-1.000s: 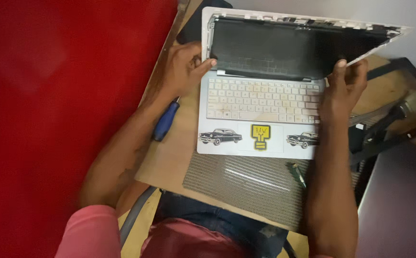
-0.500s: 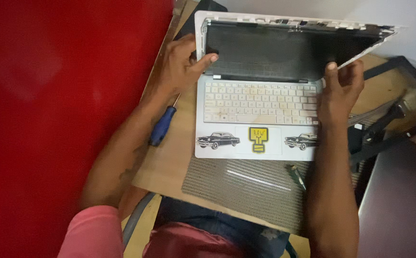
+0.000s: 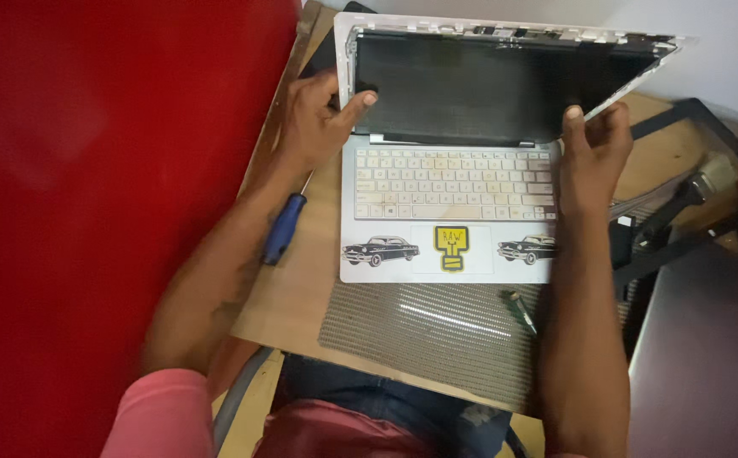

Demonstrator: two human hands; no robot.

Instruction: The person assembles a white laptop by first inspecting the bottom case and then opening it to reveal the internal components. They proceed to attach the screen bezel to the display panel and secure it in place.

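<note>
A white laptop (image 3: 403, 263) lies open on a small wooden table (image 3: 297, 293), its dark screen (image 3: 479, 89) without a front bezel. My left hand (image 3: 314, 123) grips the screen's lower left corner, thumb pressed on the panel. My right hand (image 3: 589, 153) holds the screen's lower right corner near the hinge. The palm rest carries two black car stickers and a yellow sticker (image 3: 451, 248).
A blue-handled screwdriver (image 3: 282, 229) lies on the table under my left forearm. A ridged grey mat (image 3: 437, 331) sits under the laptop's front, with a small green tool (image 3: 520, 309) on it. A red surface (image 3: 106, 195) fills the left; dark tools (image 3: 683, 199) and a grey panel (image 3: 708, 356) lie right.
The view has shifted slightly. My left thumb has slid further onto the screen's lower left corner. Both hands stay at the screen's lower corners.
</note>
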